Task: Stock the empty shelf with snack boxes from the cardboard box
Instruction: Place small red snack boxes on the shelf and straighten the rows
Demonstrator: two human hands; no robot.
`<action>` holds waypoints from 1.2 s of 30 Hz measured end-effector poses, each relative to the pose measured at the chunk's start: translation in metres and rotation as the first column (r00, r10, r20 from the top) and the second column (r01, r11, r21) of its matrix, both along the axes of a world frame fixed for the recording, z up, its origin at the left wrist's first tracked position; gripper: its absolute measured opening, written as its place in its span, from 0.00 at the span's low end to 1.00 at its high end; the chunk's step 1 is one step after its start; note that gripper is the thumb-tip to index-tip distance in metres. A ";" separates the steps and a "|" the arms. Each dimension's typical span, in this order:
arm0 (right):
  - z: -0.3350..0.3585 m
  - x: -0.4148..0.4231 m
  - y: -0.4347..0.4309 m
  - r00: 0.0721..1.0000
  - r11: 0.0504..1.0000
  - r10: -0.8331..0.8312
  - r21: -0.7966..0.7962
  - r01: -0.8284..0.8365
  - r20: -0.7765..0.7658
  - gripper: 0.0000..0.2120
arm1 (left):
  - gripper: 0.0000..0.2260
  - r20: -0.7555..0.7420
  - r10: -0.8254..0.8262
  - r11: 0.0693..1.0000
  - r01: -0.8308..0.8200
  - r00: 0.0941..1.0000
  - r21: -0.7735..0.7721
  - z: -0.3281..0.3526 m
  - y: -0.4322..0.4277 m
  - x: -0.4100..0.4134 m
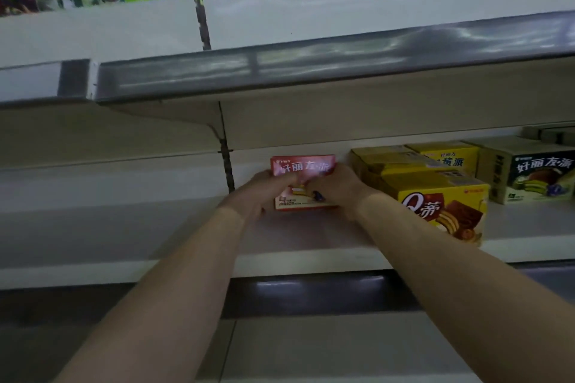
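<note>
The left hand and right hand both grasp the red snack box, fingers curled on its sides. It stands upright on the shelf. At its 3 o'clock already stand yellow boxes and a green box. No box shows at 9 o'clock, so I judge that much stocking is left.

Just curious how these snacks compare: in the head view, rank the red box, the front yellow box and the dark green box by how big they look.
1. front yellow box, though nearest the camera
2. dark green box, cut by the frame edge
3. red box, partly covered by the left hand and right hand
</note>
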State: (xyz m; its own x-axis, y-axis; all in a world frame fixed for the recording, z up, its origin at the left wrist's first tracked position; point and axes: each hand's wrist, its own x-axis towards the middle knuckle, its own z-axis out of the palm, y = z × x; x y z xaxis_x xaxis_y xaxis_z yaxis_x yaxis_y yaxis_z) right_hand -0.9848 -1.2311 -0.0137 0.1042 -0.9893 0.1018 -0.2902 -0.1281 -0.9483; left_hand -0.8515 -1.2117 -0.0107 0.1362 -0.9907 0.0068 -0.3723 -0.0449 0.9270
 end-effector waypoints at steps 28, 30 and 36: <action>-0.005 0.016 -0.044 0.974 0.991 -0.124 -0.082 0.110 -0.189 0.36 | 0.26 0.732 0.252 0.945 0.001 0.633 -0.326 -0.017 -0.074 -0.024; -0.001 0.016 -0.038 0.964 0.991 -0.127 -0.082 0.110 -0.235 0.37 | 0.30 0.745 0.236 0.959 -0.027 0.624 -0.282 -0.014 -0.070 -0.025; 0.001 0.009 -0.014 0.889 0.973 -0.192 -0.197 0.118 -0.417 0.37 | 0.33 0.711 0.267 0.957 -0.091 0.651 -0.277 -0.012 -0.038 -0.024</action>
